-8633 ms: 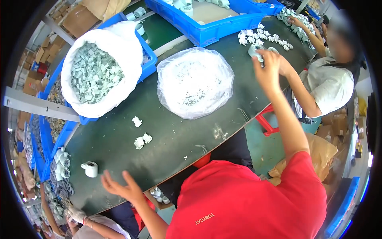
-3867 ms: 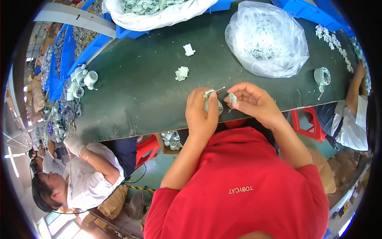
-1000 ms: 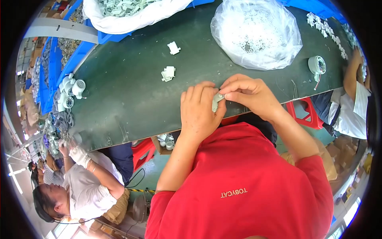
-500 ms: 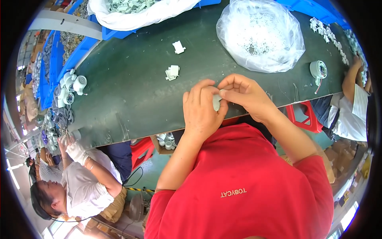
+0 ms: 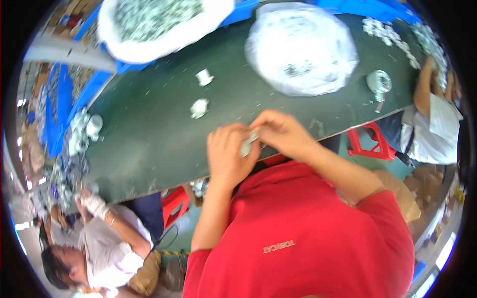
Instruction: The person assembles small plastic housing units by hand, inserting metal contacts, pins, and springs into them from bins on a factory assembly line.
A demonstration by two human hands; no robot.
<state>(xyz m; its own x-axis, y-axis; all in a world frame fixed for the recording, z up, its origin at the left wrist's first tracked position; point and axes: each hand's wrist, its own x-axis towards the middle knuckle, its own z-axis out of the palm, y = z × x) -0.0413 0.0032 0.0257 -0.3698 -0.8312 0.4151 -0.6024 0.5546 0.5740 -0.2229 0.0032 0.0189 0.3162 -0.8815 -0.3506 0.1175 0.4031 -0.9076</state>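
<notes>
Near the front edge of the green-topped table, my left hand (image 5: 229,155) is closed around a small pale plastic part (image 5: 247,145). My right hand (image 5: 284,134) meets it from the right, thumb and fingers pinched at the part's upper end; whether a second small piece sits in that pinch is hidden. Beyond my hands lie two loose pale plastic pieces, a nearer one (image 5: 199,108) and a farther one (image 5: 204,77). A clear plastic bag (image 5: 303,49) of small bits rests farther back to the right. The picture is slightly blurred.
A white-lined blue bin (image 5: 110,42) full of pale parts stands at the back left. A round white device (image 5: 379,82) with a wire sits at the right. Co-workers sit at both sides, one with a gloved hand (image 5: 96,204). A red stool (image 5: 373,142) is below the table.
The view has shifted, so the bag, loose pieces and my hands appear farther left, with more of the back-left bin showing. Both hands stay together on the plastic part.
</notes>
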